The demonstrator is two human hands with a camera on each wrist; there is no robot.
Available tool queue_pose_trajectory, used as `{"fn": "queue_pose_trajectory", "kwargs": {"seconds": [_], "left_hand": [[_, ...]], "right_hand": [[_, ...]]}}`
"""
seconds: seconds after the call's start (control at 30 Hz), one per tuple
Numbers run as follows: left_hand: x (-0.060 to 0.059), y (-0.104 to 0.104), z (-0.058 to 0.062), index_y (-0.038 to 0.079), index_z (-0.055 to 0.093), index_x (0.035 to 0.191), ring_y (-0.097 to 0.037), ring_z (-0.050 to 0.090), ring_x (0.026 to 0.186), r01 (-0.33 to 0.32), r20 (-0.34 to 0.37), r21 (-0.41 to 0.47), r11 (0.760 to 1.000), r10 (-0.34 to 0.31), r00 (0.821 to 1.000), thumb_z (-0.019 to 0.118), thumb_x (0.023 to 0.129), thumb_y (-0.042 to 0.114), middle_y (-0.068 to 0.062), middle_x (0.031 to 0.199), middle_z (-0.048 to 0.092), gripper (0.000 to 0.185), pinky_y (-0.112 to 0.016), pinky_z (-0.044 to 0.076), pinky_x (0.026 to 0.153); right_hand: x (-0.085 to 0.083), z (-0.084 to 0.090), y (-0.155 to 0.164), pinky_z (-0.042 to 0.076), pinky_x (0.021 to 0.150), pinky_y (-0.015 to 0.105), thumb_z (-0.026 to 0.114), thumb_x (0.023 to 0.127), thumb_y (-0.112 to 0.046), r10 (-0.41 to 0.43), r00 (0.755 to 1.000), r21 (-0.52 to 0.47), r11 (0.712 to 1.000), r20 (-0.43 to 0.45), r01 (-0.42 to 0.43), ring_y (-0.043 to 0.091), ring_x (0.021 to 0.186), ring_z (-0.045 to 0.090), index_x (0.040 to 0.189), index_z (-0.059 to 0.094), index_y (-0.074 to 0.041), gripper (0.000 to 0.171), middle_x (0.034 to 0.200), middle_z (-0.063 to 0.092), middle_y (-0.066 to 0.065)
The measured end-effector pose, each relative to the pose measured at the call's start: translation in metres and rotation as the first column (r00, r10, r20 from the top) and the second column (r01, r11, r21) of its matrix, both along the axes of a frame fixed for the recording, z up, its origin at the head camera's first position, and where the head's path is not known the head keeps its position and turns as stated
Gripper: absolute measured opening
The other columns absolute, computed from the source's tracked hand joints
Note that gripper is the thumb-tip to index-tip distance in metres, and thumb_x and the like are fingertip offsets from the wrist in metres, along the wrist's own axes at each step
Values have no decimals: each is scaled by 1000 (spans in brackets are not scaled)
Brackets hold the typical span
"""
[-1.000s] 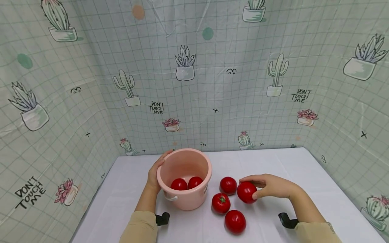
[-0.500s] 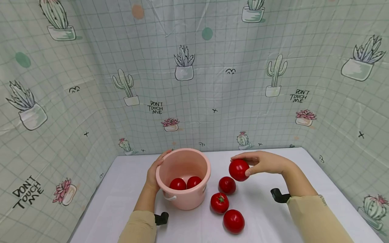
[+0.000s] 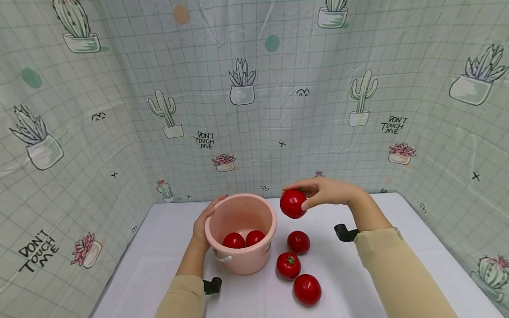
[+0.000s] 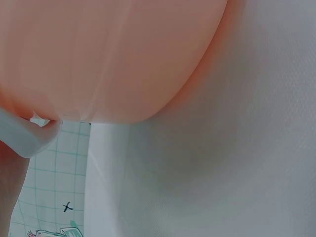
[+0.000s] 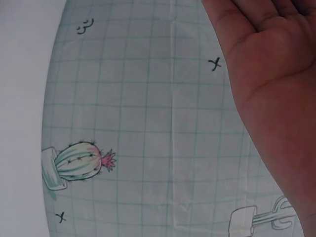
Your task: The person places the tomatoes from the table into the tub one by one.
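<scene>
My right hand (image 3: pixel 324 192) grips a glossy red tomato (image 3: pixel 292 204) between thumb and fingers. It is held in the air just right of the pink bucket (image 3: pixel 260 260), about level with its rim. My left hand (image 3: pixel 203 227) holds the bucket's left side, its fingers curved along the rim. Inside lie two red tomatoes, a left one (image 3: pixel 233 240) and a right one (image 3: pixel 255 237). In the left wrist view the bucket wall (image 4: pixel 108 54) fills the upper left. The right wrist view shows my palm (image 5: pixel 276 84), with the held tomato out of frame.
On the white table (image 3: pixel 346 282), right of the bucket, sit three more tomatoes: a far one (image 3: pixel 298 242), one showing its green stem (image 3: pixel 288 265), and a near one (image 3: pixel 307 289). A cactus-print cloth (image 3: pixel 270 119) rises behind and at both sides.
My right hand has lifted the tomato off the table and carried it up and left toward the bucket. The left hand and bucket stay in place.
</scene>
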State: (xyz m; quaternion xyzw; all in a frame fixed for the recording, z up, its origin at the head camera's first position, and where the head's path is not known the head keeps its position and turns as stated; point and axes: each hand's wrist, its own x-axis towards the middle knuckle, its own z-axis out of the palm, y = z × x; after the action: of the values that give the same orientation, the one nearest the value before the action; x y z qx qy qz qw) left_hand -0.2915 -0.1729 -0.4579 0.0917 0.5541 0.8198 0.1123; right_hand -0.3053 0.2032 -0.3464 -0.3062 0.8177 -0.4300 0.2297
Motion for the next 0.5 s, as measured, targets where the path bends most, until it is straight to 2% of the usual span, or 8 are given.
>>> {"fn": "queue_pose_trajectory", "kwargs": {"seconds": [0.23,0.5], "left_hand": [[1,-1,1,19,34,152,-16,43,135,11,-9,9,1000,-11,1000,28,97,28,6,147,48,56,-32,37,114],[-1,0,0,18,32,153,-17,41,136,4,-4,0,1000,-4,1000,28,97,29,5,148,48,58,-34,37,114]], "right_hand": [[-10,13,-27,52,98,41,73,87,-26,44,999,10,999,18,-45,23,121,58,142,53,-29,58,135,61,-1],[-20,20,-60,50,102,42,75,84,-31,44,998,92,995,45,-48,19,123,56,136,57,-38,56,131,63,-6]]}}
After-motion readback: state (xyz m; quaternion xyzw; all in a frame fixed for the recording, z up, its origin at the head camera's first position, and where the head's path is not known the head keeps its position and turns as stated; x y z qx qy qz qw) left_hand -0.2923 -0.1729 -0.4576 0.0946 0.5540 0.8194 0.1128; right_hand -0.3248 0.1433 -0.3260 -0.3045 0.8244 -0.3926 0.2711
